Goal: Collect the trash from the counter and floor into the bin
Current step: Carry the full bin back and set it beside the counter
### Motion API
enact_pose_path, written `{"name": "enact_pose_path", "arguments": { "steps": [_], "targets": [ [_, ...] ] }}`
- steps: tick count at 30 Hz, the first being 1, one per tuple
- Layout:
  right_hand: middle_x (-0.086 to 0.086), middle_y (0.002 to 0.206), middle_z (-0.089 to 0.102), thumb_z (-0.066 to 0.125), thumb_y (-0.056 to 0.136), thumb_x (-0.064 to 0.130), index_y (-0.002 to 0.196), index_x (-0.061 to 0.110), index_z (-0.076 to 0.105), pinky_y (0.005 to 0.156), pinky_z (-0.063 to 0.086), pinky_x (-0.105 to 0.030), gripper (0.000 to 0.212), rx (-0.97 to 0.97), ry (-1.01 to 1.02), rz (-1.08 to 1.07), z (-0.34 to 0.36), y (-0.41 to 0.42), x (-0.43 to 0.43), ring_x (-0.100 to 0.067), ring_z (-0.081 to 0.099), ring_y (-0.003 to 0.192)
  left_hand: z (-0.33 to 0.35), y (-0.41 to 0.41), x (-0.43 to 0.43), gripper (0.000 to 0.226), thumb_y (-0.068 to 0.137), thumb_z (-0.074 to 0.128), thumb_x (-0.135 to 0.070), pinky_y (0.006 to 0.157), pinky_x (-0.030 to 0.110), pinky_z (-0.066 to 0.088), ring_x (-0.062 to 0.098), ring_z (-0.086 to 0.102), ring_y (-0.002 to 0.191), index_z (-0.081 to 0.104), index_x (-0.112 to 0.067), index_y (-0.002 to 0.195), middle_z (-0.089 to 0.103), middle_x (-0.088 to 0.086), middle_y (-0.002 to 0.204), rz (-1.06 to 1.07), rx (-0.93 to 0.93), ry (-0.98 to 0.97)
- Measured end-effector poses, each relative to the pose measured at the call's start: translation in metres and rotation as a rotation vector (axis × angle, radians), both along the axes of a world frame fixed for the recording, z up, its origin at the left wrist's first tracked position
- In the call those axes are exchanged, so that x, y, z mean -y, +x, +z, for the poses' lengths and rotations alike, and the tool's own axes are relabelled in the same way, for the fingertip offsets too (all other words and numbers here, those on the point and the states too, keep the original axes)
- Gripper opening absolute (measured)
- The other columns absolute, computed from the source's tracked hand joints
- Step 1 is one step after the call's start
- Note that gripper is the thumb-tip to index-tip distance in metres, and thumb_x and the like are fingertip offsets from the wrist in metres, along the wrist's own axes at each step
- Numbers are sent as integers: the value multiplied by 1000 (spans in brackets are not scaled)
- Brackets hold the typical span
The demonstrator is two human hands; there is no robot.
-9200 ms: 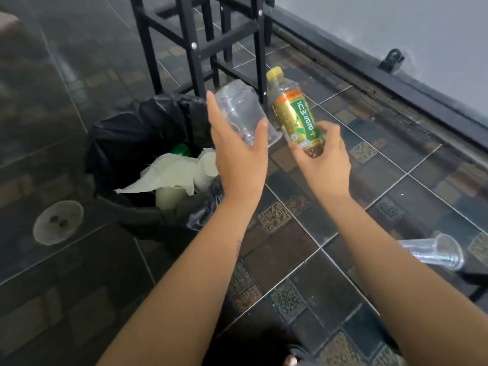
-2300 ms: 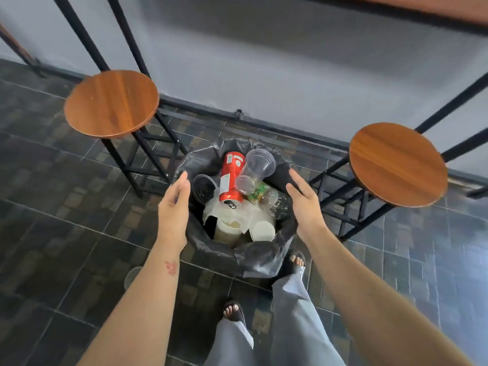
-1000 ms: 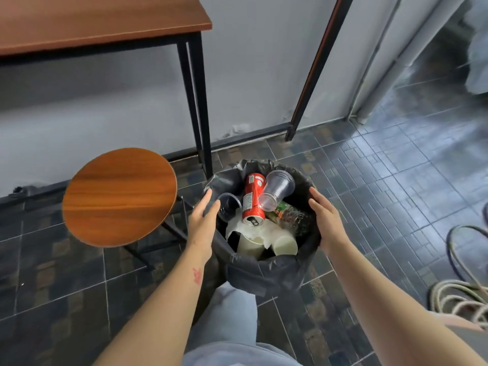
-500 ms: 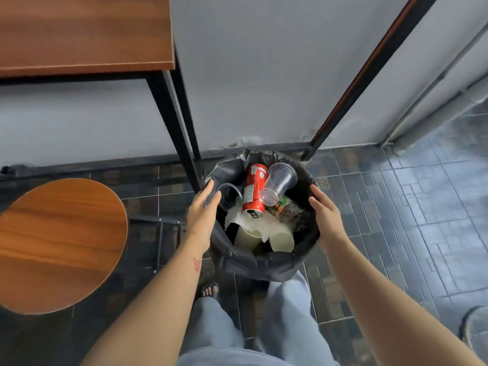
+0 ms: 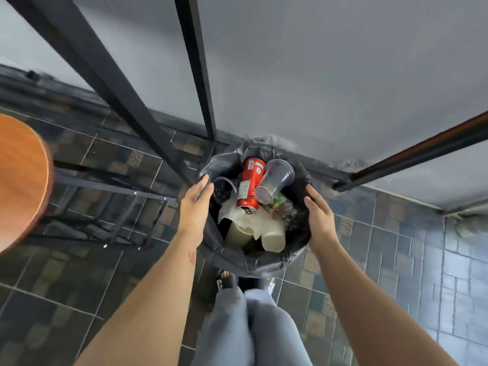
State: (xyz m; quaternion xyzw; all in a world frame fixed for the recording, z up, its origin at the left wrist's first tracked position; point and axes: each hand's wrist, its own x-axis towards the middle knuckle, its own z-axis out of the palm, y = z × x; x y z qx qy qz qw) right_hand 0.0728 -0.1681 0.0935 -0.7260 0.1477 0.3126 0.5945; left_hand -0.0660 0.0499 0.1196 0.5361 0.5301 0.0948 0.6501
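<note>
A round bin with a black liner [image 5: 248,262] sits by the grey wall, directly in front of my legs. Inside lie a red can [image 5: 250,183], a clear plastic cup [image 5: 276,179], a second clear cup [image 5: 223,184], a green-labelled bottle [image 5: 282,207], white paper [image 5: 250,219] and two pale paper cups [image 5: 273,237]. My left hand [image 5: 195,204] presses flat against the bin's left side, fingers straight. My right hand [image 5: 319,212] presses the right side the same way.
Black metal table legs [image 5: 195,67] slant down to the floor just left of and behind the bin. A round wooden stool seat [image 5: 21,180] is at the far left, its black frame beneath. Dark tiled floor [image 5: 383,247] spreads to the right.
The bin has moved with my hands closer to the wall and the table legs. The view has swung, pushing the stool to the left edge and the tabletop out of sight.
</note>
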Motion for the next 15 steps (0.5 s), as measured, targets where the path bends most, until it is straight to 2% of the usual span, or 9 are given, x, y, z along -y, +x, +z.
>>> {"name": "enact_pose_path", "arguments": {
  "steps": [8, 12, 15],
  "targets": [
    [15, 135, 58, 58, 93, 35, 117, 48, 66, 113, 36, -40, 28, 3, 28, 60, -140, 70, -31, -7, 51, 126, -143, 55, -17, 34, 94, 60, -35, 103, 27, 32, 5, 46, 124, 60, -40, 128, 50, -14, 141, 34, -67, -5],
    [16, 132, 60, 58, 86, 42, 113, 52, 66, 113, 36, -41, 30, 31, 21, 81, -210, 95, -48, -7, 52, 126, -213, 79, -29, 44, 83, 60, -60, 108, 40, 37, 9, 52, 120, 62, -40, 122, 57, -15, 132, 93, -117, -45],
    [16, 133, 59, 57, 92, 37, 113, 51, 67, 114, 35, -39, 27, 50, 14, 71, -252, 108, -62, -5, 50, 127, -256, 93, -41, 52, 80, 58, -67, 108, 42, 38, 11, 53, 119, 63, -37, 123, 59, -13, 130, 108, -142, -22]
  ]
}}
